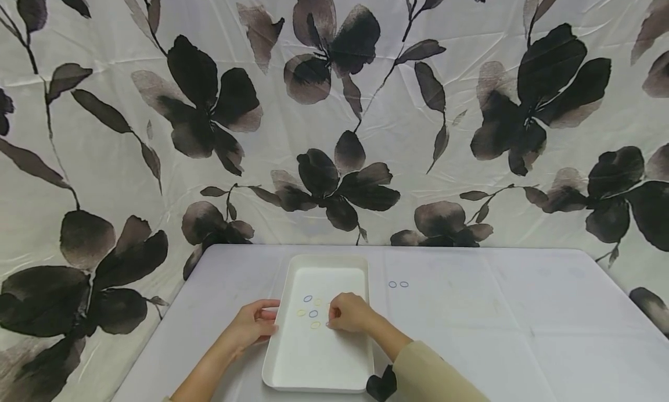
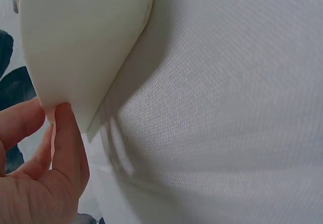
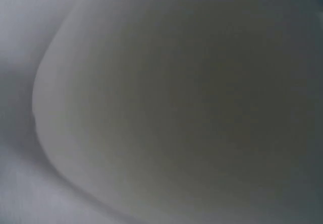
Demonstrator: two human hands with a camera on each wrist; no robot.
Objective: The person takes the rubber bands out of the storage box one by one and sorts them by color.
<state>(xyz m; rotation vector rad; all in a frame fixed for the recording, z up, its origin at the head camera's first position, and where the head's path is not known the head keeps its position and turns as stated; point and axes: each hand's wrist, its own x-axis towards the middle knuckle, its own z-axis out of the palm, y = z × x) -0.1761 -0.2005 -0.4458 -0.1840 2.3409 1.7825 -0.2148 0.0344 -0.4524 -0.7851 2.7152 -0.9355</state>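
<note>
Tray [image 1: 320,355] | no writing seen | left hand [image 1: 253,325] grips rim | right hand [image 1: 349,312] maybe pinching

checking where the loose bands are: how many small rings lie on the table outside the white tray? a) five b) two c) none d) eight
b: two small blue rings lie side by side on the table, to the right of the white tray; the other rings sit inside the tray.

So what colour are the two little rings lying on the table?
Blue; the two rings show best in the head view.
</note>
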